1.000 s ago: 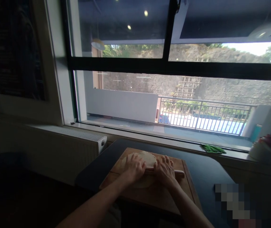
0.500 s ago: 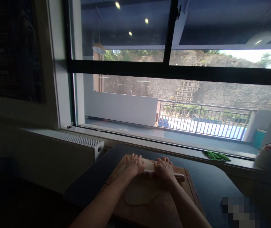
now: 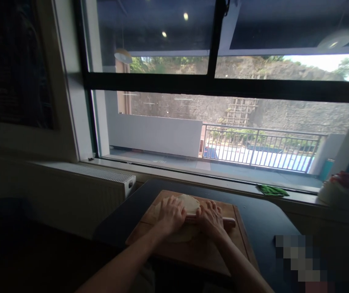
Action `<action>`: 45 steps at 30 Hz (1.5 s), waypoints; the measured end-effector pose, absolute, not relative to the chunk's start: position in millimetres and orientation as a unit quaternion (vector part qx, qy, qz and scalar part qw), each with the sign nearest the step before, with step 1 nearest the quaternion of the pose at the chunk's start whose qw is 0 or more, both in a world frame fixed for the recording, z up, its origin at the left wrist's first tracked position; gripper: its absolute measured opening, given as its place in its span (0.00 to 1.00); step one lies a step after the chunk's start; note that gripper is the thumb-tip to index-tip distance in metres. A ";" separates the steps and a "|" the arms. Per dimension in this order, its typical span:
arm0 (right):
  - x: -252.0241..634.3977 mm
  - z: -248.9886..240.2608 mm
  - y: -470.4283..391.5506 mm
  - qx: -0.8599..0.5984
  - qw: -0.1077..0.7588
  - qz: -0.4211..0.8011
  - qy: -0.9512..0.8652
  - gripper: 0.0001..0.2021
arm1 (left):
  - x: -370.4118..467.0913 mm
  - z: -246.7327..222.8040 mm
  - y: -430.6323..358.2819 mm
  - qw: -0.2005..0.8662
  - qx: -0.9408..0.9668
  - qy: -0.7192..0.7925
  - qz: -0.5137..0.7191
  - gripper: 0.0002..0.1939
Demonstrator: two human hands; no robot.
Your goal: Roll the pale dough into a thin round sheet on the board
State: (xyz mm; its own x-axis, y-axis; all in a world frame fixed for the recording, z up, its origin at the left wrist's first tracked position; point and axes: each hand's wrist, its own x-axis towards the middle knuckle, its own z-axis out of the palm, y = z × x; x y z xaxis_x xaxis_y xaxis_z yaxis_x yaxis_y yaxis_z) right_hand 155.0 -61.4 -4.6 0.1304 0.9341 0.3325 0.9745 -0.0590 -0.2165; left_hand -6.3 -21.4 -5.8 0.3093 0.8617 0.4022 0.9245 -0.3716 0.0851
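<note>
A flat sheet of pale dough (image 3: 189,202) lies on a wooden board (image 3: 205,256). Across the dough rests a rolling pin (image 3: 229,222), its reddish-brown end sticking out to the right. My left hand (image 3: 172,213) is on the pin's left part, fingers curled over it and pointing away from me. On the right part lies my right hand (image 3: 211,217), its fingers bent over the pin. Between the two hands a short piece of the pin shows. Dough is visible both beyond the pin and on its near side, partly hidden by my hands.
The board stands on a dark table (image 3: 272,228). A green cloth (image 3: 272,190) and a white container with a red top (image 3: 341,189) are on the windowsill. A radiator (image 3: 101,175) is at the left; a pixelated patch covers something at the lower right.
The view has shifted, so the window and sill sit higher. The dough's near edge appears closer to my hands, and more dough shows beyond the pin. Both hands stay on the pin.
</note>
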 end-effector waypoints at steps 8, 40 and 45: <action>150.7 -5.9 -78.4 -0.723 0.193 -0.059 -0.661 0.22 | -13.8 -9.1 -43.9 0.117 -0.817 -0.511 -0.241 0.25; 153.7 -6.1 -70.0 -0.710 0.200 -0.063 -0.672 0.21 | -11.5 -7.1 -36.0 0.109 -0.814 -0.526 -0.222 0.25; 161.4 2.2 -20.4 -0.719 0.178 -0.043 -0.670 0.20 | -0.7 1.5 14.0 0.042 -0.794 -0.584 -0.165 0.27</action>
State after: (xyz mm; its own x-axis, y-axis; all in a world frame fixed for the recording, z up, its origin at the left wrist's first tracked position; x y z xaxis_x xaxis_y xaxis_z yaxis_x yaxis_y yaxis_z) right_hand 161.4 -20.4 2.2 0.0983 0.9487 0.3006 0.9795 -0.0388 -0.1976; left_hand -0.7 14.0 1.5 0.2634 0.9132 0.3109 0.9410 -0.3142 0.1257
